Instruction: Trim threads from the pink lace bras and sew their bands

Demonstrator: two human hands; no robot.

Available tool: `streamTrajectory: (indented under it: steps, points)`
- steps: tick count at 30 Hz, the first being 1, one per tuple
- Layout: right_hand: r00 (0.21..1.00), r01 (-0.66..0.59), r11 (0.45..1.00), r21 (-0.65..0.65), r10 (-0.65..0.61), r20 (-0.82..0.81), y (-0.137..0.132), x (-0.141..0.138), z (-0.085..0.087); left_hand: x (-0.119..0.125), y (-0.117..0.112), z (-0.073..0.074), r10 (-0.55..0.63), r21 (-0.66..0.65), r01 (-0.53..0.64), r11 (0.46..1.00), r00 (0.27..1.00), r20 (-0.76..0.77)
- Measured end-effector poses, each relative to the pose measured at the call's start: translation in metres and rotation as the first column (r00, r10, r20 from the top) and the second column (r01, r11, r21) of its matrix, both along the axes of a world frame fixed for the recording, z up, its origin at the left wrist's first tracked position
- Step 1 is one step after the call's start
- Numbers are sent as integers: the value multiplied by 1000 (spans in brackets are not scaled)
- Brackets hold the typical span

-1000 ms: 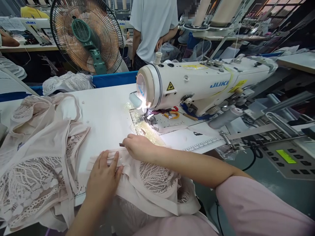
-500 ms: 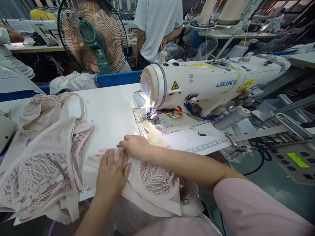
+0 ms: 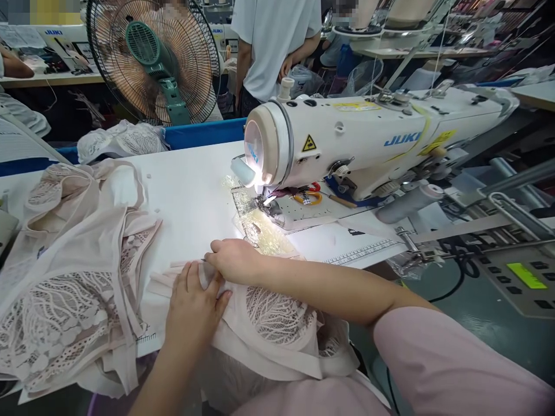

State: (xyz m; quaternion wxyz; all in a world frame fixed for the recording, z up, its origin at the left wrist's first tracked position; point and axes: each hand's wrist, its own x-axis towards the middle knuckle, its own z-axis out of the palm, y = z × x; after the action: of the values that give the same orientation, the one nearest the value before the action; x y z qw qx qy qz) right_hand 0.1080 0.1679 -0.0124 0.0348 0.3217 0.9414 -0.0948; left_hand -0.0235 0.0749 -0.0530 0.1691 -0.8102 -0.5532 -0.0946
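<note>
My left hand (image 3: 193,306) lies flat, fingers stretched out, on the folded edge of a pale pink lace garment (image 3: 277,329) at the table's front edge. My right hand (image 3: 232,261) is closed just beyond it, knuckles up, pinching at the same edge; a small dark tool tip barely shows at its fingertips. The garment's lace panel hangs over the table edge toward my lap. The white JUKI sewing machine (image 3: 359,144) stands behind my right hand, its lamp lighting the needle plate (image 3: 264,211).
A heap of pink lace garments (image 3: 65,277) covers the table's left part. A green standing fan (image 3: 151,58) is at the back left. A person in a white shirt (image 3: 273,40) stands behind the machine. A control panel (image 3: 520,277) sits at the right.
My right hand has slid slightly left along the garment's edge and my left hand has crept up beside it, so the two now touch. The camera has shifted a little.
</note>
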Motion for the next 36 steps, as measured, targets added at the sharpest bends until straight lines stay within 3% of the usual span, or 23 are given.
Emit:
streamTrajectory:
  steps: [7, 21, 26, 31, 36]
  points:
    - [997, -28, 999, -33, 30, 78, -1, 13, 12, 1, 0, 3, 13, -25, -14, 1000, 1000, -27]
    - [992, -2, 998, -69, 10, 128, -3, 32, 19, 3, -1, 4, 49, -62, -52, 997, 998, -35]
    - [992, 126, 989, -81, -124, 25, -9, 42, 18, -3, 1, 8, 42, -90, -44, 995, 999, -17]
    - [964, 220, 969, -110, -233, -125, -21, 42, 8, -19, 13, 16, 118, -163, -122, 979, 992, -39]
    - [960, 203, 972, -118, -221, -169, -19, 37, 1, -15, 15, 9, 25, -38, -24, 999, 1000, 7]
